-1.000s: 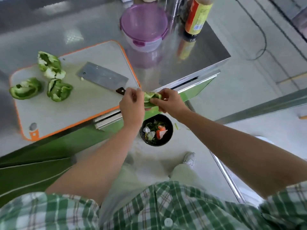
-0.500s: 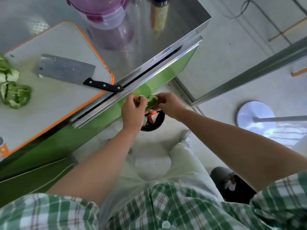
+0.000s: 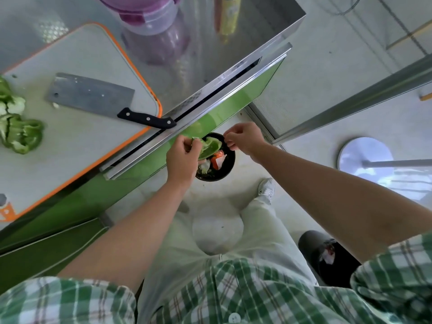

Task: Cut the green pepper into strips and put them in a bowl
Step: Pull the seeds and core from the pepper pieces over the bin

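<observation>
Head view only.

Left hand (image 3: 182,157): out past the counter edge, fingers curled, gripping a pepper piece (image 3: 209,146) at its left end. The piece is a curved green section with its pale inner side showing. It is held in the air over the black bin (image 3: 225,170).

Right hand (image 3: 245,139): just right of the pepper piece and not touching it. Its fingers are curled in with the tips close to the thumb. Cannot tell if anything small is pinched between them.

The black bin stands on the floor against the green cabinet front (image 3: 233,106), with red, white and green scraps inside.

More cut pepper (image 3: 22,134) lies at the left edge of the cutting board (image 3: 77,146), partly out of frame. The board is white with an orange rim and sits on the steel counter (image 3: 245,36).

A cleaver (image 3: 91,93) lies flat on the board. Its black handle points toward the counter edge and overhangs the orange rim.

Behind the board are a purple-lidded container (image 3: 149,17) and a bottle (image 3: 228,17).

A second dark bin (image 3: 311,246) stands on the floor at lower right.
</observation>
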{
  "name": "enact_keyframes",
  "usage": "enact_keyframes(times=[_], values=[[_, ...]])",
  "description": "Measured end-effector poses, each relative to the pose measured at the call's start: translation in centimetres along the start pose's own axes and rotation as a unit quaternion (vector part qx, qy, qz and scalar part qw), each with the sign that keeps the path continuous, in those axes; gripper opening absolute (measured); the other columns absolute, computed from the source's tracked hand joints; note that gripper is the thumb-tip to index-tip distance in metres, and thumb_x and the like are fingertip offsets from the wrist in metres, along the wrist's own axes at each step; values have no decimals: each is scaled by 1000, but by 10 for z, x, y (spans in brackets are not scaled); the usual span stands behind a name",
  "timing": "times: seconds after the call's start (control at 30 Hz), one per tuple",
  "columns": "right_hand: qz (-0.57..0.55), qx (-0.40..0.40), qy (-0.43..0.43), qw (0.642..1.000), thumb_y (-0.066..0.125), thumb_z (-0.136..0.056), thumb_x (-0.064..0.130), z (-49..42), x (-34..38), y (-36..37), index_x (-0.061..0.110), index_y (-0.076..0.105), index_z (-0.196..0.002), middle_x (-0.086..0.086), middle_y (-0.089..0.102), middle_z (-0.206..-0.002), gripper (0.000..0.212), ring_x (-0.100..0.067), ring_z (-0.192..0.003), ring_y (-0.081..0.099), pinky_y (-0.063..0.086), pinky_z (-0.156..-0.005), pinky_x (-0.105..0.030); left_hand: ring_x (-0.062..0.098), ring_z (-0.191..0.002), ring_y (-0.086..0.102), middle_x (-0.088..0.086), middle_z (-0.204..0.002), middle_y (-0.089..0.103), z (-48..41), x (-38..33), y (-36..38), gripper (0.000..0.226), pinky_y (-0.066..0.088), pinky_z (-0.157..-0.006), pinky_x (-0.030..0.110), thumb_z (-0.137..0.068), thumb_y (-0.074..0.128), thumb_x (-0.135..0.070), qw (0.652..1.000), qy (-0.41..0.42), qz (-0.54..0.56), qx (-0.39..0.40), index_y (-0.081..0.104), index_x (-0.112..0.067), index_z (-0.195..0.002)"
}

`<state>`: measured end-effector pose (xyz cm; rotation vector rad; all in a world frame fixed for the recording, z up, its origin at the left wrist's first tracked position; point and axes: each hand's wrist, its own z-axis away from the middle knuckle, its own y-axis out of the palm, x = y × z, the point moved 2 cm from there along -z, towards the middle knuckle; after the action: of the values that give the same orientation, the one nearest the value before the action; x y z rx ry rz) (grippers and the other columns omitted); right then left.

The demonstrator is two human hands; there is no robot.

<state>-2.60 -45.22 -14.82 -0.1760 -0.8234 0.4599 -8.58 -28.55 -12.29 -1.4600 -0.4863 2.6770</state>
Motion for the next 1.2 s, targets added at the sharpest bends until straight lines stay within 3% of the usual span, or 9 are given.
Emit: enact_keyframes(times=[0.2,0.37,0.47,0.63,0.73,0.87,0.97,1.07,1.2], values=[[7,83,-33,996,68,-88,26,4,6,13,8,68,-97,-10,71,-93,20,-23,-81,70,59,-77,-32,25,-80,65,21,-92,62,-4,7,-1,16,60,-65,33,-95,54,-18,1000,-1,18,6,52,-7,-83],[-32,13,-8,999,59,-93,8,-1,-4,5,1,66,-95,-10,69,-82,10,-22,-74,68,60,-75,-32,31,-92,67,23,-99,64,-6,11,-4,17,61,-70,41,-96,54,-17,999,-19,44,2,51,-12,-80],[-23,37,-39,998,60,-94,21,2,-3,10,5,67,-105,-8,71,-92,20,-24,-81,69,59,-78,-33,31,-91,66,19,-95,63,-8,12,-2,18,60,-71,40,-96,55,-18,999,-15,45,1,51,-14,-79],[-46,44,-5,998,68,-88,19,1,-2,16,9,68,-89,-12,71,-87,10,-24,-74,72,58,-82,-44,24,-85,65,16,-92,62,-8,11,2,16,61,-71,37,-97,54,-18,999,2,38,15,51,-8,-84],[-38,7,-7,999,64,-91,15,0,-8,9,3,67,-94,-12,72,-87,12,-25,-81,72,59,-80,-40,31,-91,66,22,-98,64,-8,11,0,16,60,-69,34,-96,53,-17,999,-1,40,4,50,-13,-81],[-18,55,-56,997,66,-90,25,6,0,18,11,68,-102,-6,71,-95,19,-17,-75,69,59,-74,-28,28,-90,65,16,-92,62,-7,10,1,18,60,-70,35,-97,53,-17,999,4,38,2,49,-16,-79],[-20,38,-41,998,66,-90,21,3,1,19,9,69,-98,-8,72,-92,14,-17,-69,71,59,-75,-35,26,-89,66,15,-92,63,-8,7,1,18,61,-71,36,-97,53,-18,999,5,41,-1,50,-16,-79],[-65,-7,-24,998,59,-94,12,1,-3,11,1,67,-101,-13,71,-90,15,-20,-73,71,60,-76,-37,25,-89,67,10,-89,63,-7,8,-1,18,61,-71,37,-97,53,-15,999,-4,53,-9,49,-15,-80],[-67,56,-28,996,46,-98,12,6,-1,18,9,62,-110,-11,67,-100,20,-26,-90,68,58,-82,-36,29,-95,67,10,-90,62,-10,12,0,18,60,-78,45,-97,52,-17,998,-19,58,-15,47,-15,-80]])
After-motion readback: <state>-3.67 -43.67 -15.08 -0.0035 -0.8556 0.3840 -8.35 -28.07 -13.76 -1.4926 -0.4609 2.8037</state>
